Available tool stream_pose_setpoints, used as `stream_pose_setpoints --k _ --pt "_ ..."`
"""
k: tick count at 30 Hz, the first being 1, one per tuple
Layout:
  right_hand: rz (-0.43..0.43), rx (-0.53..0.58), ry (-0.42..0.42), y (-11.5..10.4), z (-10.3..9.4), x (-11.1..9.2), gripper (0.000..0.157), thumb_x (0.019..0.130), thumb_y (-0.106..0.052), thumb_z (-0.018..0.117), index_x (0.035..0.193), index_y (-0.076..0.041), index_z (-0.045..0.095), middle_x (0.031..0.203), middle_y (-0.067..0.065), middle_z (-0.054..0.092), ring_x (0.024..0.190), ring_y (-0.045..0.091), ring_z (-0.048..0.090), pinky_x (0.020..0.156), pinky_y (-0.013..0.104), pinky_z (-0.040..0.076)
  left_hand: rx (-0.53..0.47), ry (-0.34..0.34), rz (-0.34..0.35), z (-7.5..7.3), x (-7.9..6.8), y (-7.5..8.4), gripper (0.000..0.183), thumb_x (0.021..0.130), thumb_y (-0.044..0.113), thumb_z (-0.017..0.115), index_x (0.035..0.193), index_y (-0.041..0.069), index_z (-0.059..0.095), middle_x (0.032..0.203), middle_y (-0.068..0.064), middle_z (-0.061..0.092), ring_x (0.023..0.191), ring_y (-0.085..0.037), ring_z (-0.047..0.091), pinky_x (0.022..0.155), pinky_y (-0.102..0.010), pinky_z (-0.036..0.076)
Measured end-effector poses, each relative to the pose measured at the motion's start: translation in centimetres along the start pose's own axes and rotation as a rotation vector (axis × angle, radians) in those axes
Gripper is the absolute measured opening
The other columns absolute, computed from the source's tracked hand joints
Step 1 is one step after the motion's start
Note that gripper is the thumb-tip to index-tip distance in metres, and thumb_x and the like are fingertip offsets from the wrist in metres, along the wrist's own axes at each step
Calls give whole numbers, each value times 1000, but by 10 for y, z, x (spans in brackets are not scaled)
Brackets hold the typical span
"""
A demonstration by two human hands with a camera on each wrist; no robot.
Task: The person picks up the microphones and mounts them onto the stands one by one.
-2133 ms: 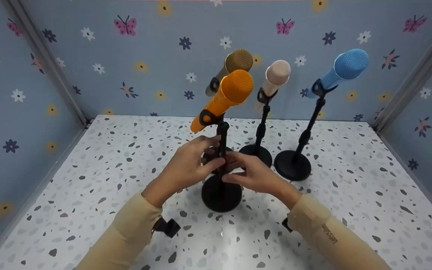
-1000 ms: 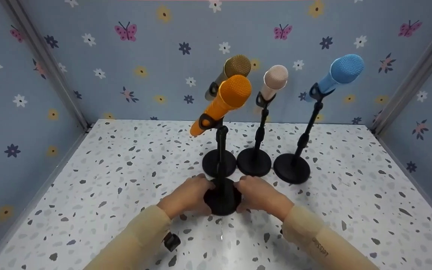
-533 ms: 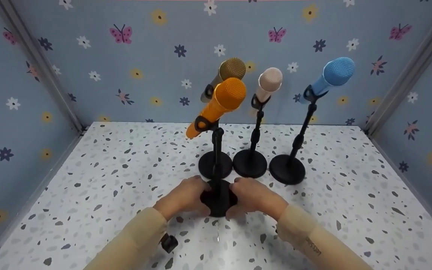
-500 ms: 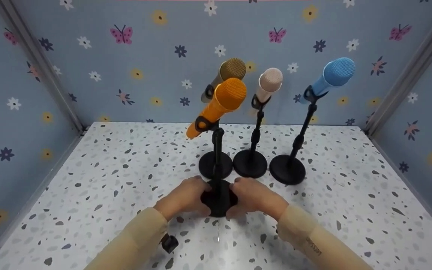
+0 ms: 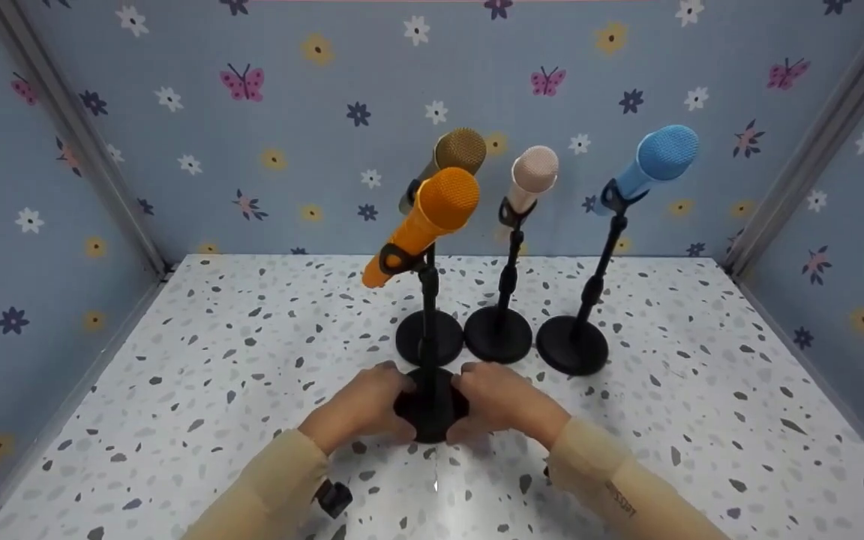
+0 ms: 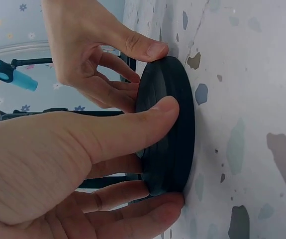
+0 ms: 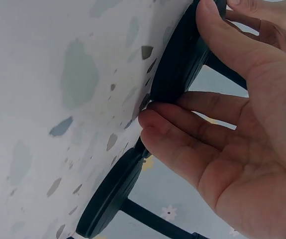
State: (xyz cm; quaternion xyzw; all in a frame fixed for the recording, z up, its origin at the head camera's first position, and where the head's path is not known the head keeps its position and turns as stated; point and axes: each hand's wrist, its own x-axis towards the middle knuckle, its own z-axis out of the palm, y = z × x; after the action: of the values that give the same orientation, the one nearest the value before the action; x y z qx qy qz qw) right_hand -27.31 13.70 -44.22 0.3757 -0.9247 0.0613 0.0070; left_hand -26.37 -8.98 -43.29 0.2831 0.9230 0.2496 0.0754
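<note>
Nearest the person stands a black microphone stand with an orange microphone tilted in its clip. My left hand grips the left side of its round base, thumb on top and fingers round the rim. From the right, my right hand holds the same base, thumb and fingers at its edge in the right wrist view. The base sits close on the speckled table.
Behind stand three more black stands, bearing a brown-gold microphone, a pale pink microphone and a blue microphone. Their round bases form a row. A flowered back wall and side walls enclose the speckled table.
Both hands have come down from the pole of the orange microphone's stand to its base and now hold it from either side. The head view has shifted slightly.
</note>
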Motion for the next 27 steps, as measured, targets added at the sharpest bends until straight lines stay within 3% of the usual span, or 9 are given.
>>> stream_pose_setpoints --k 8,14,18,24,27 --pt "10 -112 18 -14 6 8 52 72 -52 87 86 -7 68 84 6 64 74 25 62 62 38 54 1 19 -37 -2 -12 -11 36 64 12 87 97 5 75 91 -6 58 80 -22 54 80 -43 51" --pt "9 -218 38 -30 17 21 72 83 -57 77 123 3 68 108 13 69 104 32 64 79 40 58 30 20 -149 -10 -19 -25 34 66 14 88 97 9 76 90 -4 58 80 -21 55 81 -43 51" --pt "28 -306 41 -41 19 33 78 87 -59 72 132 4 64 121 15 67 117 36 60 96 41 54 57 28 -168 -15 -21 -33 33 68 13 88 98 7 76 89 -4 60 80 -21 55 82 -44 50" --pt "92 -291 -59 -51 16 56 79 91 -59 66 141 3 57 148 19 50 135 40 48 110 43 43 58 40 -202 -24 -25 -47 45 75 14 85 117 0 72 99 -9 65 92 -26 61 92 -47 50" --pt "117 -256 -119 -55 15 70 81 94 -59 62 146 2 50 154 18 44 142 37 41 113 45 39 36 45 -237 -30 -28 -56 51 78 13 83 124 -2 69 108 -13 66 101 -31 62 98 -48 48"
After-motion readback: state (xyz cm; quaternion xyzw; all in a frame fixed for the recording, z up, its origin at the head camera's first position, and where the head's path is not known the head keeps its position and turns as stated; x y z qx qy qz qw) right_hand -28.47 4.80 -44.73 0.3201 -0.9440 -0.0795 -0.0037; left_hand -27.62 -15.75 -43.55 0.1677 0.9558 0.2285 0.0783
